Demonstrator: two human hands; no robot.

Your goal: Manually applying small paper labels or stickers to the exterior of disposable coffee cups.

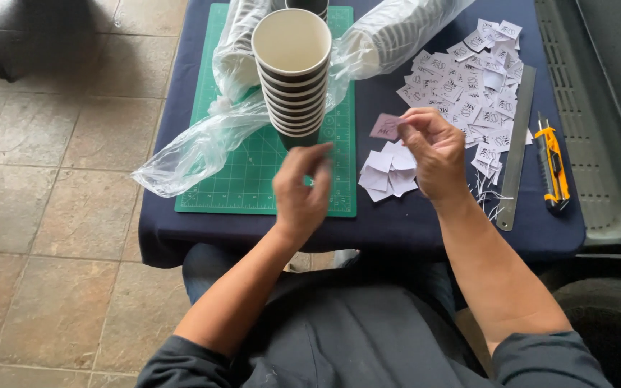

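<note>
From the head camera, a small surface (425, 223) draped in dark blue cloth carries a green cutting mat (253, 179) at its left half. On the mat stands a tall stack of paper cups (292, 72), white inside with dark banded rims, and crumpled clear plastic sleeves (195, 147) sprawl around it toward 8 o'clock and 1 o'clock. At 3 o'clock from the cups lies a heap of small printed paper squares (479, 72); a metal ruler (517, 151) runs along its right edge, and a yellow utility knife (553, 162) lies just beyond the ruler. A smaller pile of blank-side squares (386, 172) sits near the mat's right edge, between the two hands. The right hand (436, 154) pinches one pale pinkish slip (384, 127) between thumb and fingers, holding it above the surface just at 12 o'clock of the small pile. The left hand (302, 190) hovers blurred at 6 o'clock below the cup stack, fingers loosely curled and holding nothing visible. Tiled floor shows to the left.
</note>
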